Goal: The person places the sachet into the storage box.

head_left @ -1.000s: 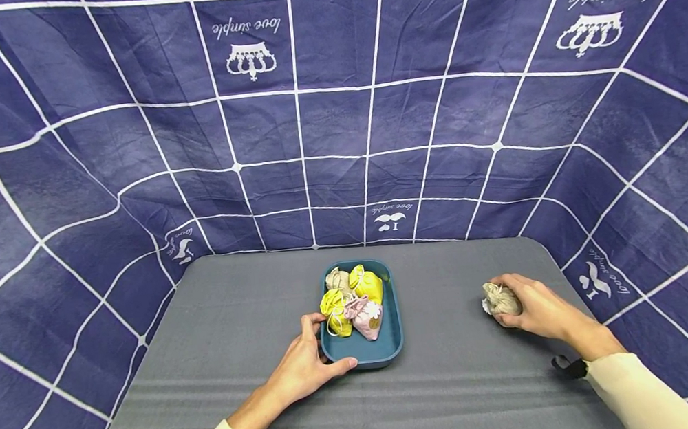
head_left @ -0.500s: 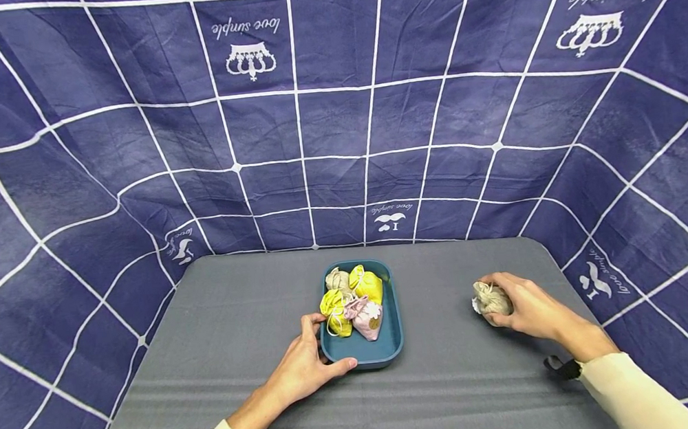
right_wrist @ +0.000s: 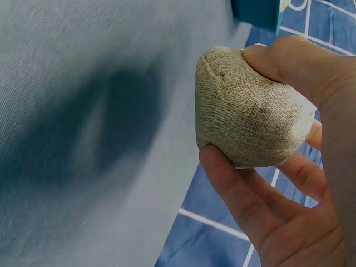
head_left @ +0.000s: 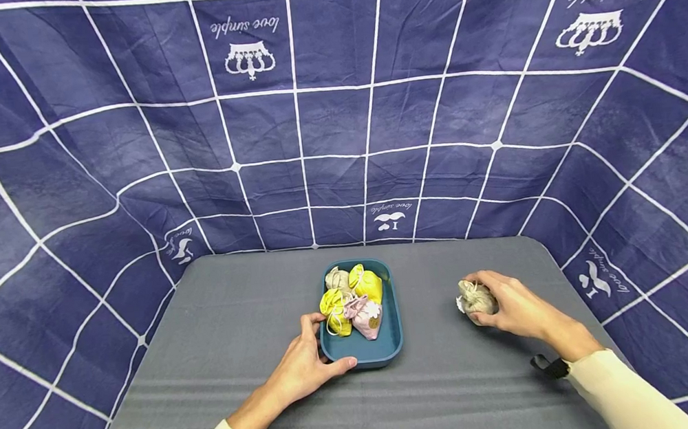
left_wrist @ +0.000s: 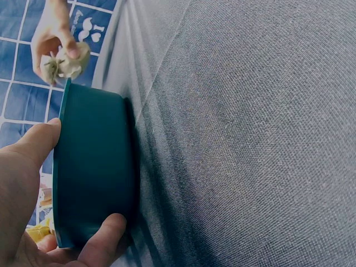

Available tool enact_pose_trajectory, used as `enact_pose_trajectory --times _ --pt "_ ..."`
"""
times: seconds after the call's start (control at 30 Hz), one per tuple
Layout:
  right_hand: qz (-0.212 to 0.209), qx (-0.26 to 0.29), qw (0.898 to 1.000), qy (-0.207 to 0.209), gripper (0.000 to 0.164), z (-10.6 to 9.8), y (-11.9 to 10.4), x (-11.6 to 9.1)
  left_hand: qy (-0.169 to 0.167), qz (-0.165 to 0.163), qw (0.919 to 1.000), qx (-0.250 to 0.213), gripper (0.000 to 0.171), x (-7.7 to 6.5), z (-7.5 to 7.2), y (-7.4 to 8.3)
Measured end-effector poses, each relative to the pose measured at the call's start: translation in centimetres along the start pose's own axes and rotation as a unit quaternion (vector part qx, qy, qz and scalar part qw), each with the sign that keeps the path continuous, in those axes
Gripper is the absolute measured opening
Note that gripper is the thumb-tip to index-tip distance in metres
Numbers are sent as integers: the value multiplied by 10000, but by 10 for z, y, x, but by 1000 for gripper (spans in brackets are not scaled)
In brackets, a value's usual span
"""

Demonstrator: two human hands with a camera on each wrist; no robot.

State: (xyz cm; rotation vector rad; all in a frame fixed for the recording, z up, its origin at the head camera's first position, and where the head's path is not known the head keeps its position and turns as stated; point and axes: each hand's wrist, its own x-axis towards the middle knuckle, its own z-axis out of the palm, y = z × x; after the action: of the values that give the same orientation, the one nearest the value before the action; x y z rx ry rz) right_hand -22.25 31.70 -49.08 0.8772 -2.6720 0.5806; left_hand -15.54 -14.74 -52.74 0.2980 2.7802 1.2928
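My left hand [head_left: 301, 365] grips the near left corner of a dark teal plastic tray [head_left: 366, 352], thumb at its front and fingers along its left side. Inside lie two yellow drawstring pouches [head_left: 367, 285], a pink pouch [head_left: 368, 320] with a white flower patch, and a beige one [head_left: 337, 279], grouped toward the back. To the right, my right hand [head_left: 517, 305] pinches a beige linen drawstring pouch [head_left: 475, 300] between thumb and fingers. The right wrist view shows the pouch's rounded base [right_wrist: 253, 111] raised above the table, with a shadow below.
A grey cloth [head_left: 247, 307] covers the table. Blue curtains [head_left: 335, 119] with white grid lines rise behind it and along both sides. Black straps [head_left: 548, 366] hang at the wrists.
My right hand has moved left toward the tray, carrying the beige pouch. The left hand, the tray and the pouches in it stay where they were.
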Motion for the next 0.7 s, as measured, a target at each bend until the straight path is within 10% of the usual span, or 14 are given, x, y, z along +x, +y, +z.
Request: enact_pose_trajectory --times 0.7 --pt "-217 489 9979 -375 63 20 -44 35 10 11 10000 58 104 0 -1 1"
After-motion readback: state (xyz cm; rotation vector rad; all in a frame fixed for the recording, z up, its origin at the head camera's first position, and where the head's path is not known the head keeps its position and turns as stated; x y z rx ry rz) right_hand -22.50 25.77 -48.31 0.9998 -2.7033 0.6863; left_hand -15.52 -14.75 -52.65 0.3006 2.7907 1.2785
